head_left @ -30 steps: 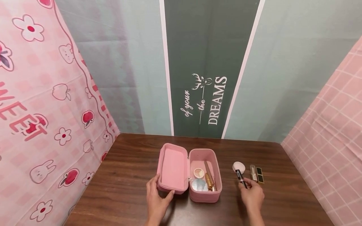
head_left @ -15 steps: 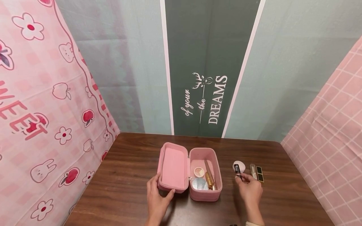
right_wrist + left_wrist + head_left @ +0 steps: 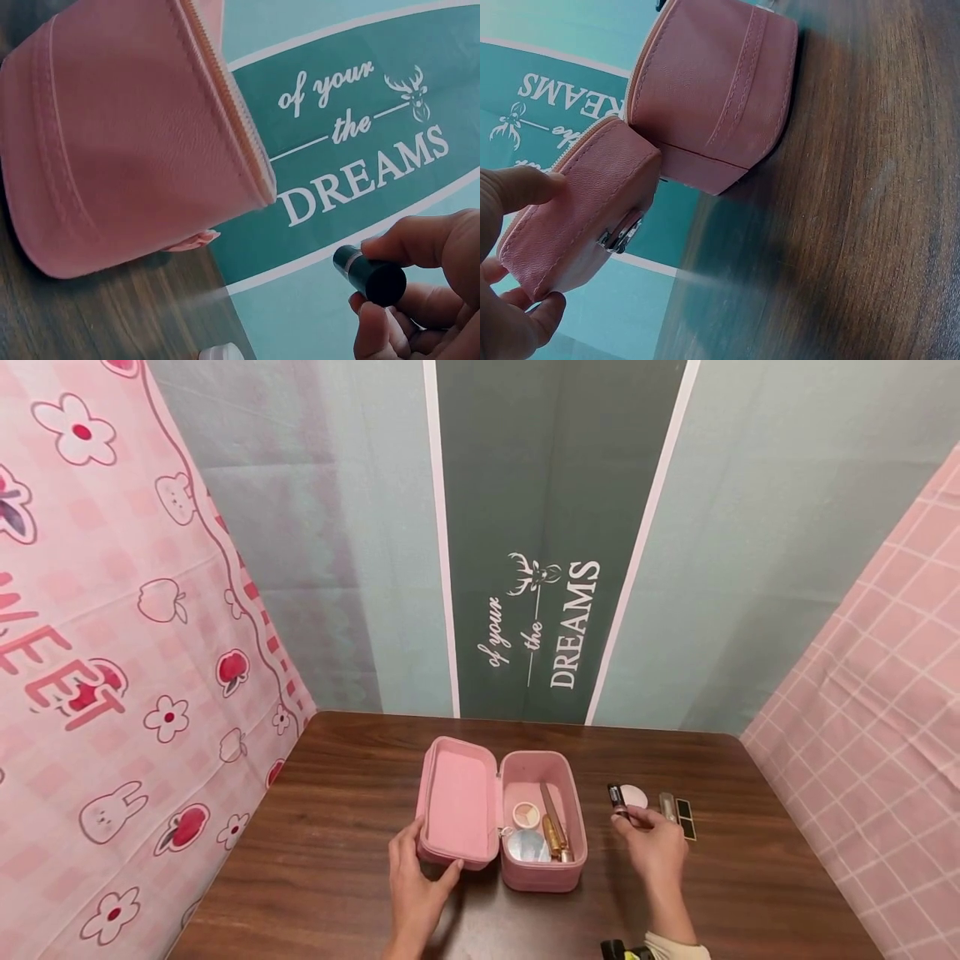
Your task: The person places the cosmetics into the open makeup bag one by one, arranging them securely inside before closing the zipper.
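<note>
Our right hand (image 3: 657, 850) pinches a black tube (image 3: 375, 277) between thumb and fingers; in the right wrist view its dark, round end and a pale band stick out past the grip, and it appears lifted off the table (image 3: 337, 793). We judge the tube light, stiff and a little slippery, being smooth and narrow, so a pinch across its barrel suits it better than one at the very tip; should it have a cap, pulling by that alone might slide it off.

Our left hand (image 3: 415, 887) grips the near, outer corner of the lid (image 3: 459, 802), thumb on its side wall and fingers on the face beyond. The lid, folded out to the left, is joined to the pink case (image 3: 543, 880), which stands on the table between our hands. Its stitched walls look soft-skinned but firm enough to keep shape; the lid's edge seems a fair place to steady it.

Inside lie a small palette (image 3: 527, 815), a silver disc (image 3: 528, 846), a gold tube (image 3: 552, 837) and a brown stick. The disc looks slick and perhaps breakable, best taken by its rim.

Beyond the right hand are a pale puff (image 3: 635, 796), a clear-and-gold tube (image 3: 667, 806) and, just beside that, a dark compact (image 3: 686, 819).
</note>
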Tool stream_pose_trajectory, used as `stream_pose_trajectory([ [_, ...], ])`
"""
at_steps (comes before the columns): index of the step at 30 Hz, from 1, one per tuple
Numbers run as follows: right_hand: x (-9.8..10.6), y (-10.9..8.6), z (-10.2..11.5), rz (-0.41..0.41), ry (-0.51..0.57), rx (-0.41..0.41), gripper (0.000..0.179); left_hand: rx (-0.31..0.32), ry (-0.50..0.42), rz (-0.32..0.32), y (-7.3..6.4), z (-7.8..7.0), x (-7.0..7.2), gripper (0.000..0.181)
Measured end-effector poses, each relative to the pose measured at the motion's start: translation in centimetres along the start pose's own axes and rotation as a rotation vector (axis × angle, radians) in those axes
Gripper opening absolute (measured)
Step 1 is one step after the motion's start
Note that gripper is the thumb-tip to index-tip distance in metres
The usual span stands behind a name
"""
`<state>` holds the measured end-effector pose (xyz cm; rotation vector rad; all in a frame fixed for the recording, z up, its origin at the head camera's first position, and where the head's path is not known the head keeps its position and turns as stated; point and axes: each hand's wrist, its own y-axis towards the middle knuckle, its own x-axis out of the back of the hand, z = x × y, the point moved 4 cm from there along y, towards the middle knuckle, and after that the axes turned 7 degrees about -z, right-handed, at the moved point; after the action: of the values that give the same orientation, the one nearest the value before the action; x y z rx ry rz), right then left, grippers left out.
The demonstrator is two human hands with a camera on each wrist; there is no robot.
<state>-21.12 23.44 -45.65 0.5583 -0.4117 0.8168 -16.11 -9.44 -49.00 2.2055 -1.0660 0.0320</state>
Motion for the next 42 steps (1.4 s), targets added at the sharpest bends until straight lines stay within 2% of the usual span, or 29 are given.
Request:
stream_pose_trajectory([
  [5,-0.2,0.2,0.4,-0.023,0.038,-0.033,0.022,-0.011,0.006,-0.001,0.0,0.0,0.0,0.085],
  [11,-0.7,0.2,1.0,-0.092,0.164,-0.078,0.022,-0.011,0.003,-0.004,0.0,0.0,0.0,0.085],
  [15,-1.1,0.2,1.3,-0.140,0.217,-0.054,0.020,-0.017,-0.009,-0.010,-0.1,0.0,0.0,0.086],
  [20,-1.7,0.2,1.9,-0.166,0.224,-0.028,0.020,-0.032,-0.025,-0.017,0.0,-0.1,0.0,0.086],
  [36,-3.6,0.3,3.5,-0.156,0.202,0.003,0.021,-0.043,-0.023,-0.023,0.0,0.0,-0.1,0.086],
  [42,-4.5,0.5,4.0,-0.110,0.209,0.000,0.023,-0.033,-0.016,-0.016,-0.1,-0.1,-0.1,0.086],
])
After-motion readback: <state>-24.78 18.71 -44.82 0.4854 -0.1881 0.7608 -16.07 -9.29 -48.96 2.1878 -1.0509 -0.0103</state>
